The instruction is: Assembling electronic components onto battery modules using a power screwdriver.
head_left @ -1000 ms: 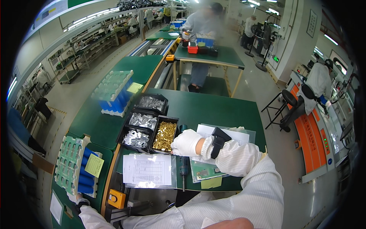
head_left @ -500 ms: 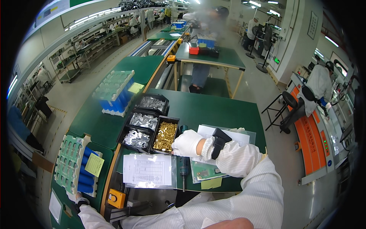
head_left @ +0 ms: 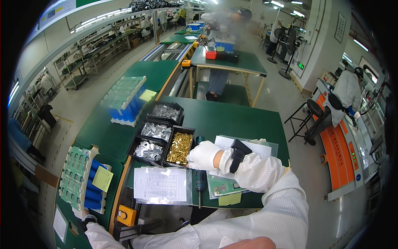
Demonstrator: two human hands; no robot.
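My right hand (head_left: pixel 203 156), in a white glove, is closed, its curled fingertips by the near right corner of a black bin of brass-coloured fasteners (head_left: pixel 180 146). It covers the middle of a dark electric screwdriver (head_left: pixel 200 185) lying on the green table; what it holds is hidden. My left hand (head_left: pixel 83 214) is low at the left, against the near bottom edge of a battery pack (head_left: pixel 76 178) with blue cells and a pale green perforated holder. The pack hides most of its fingers. A yellow note (head_left: pixel 102 179) is on the pack.
More black bins of silver metal pieces (head_left: pixel 148 151) adjoin the fastener bin. A second battery pack (head_left: pixel 124 99) stands farther back. Printed sheets (head_left: pixel 161 184) and a green board (head_left: pixel 224 187) lie near me. An orange button box (head_left: pixel 126 216) sits at the table edge. A co-worker (head_left: pixel 226 29) stands beyond.
Both my hands stay in place. The co-worker at the far table has shifted posture slightly.
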